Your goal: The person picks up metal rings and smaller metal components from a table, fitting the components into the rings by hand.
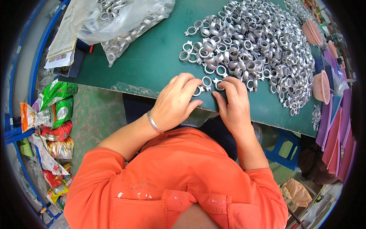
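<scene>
At the near edge of the green table (pixel 152 61), my left hand (pixel 175 100) curls its fingers over a silver metal ring (pixel 197 91), part of which they hide. My right hand (pixel 235 103) has its thumb and fingers bent around another metal ring with a small lug (pixel 218 84). Between the two hands a third metal ring (pixel 206 81) lies flat on the tabletop. Just beyond my hands spreads a large pile of similar metal rings (pixel 248 45), many with short lugs.
A clear plastic bag (pixel 126 42) of rings lies at the far left, beside stacked papers (pixel 63 45). Pink bowl-shaped containers (pixel 321 87) line the right edge. Colourful packets (pixel 57 99) fill the left shelf. A blue stool (pixel 283 149) stands below the table at the right.
</scene>
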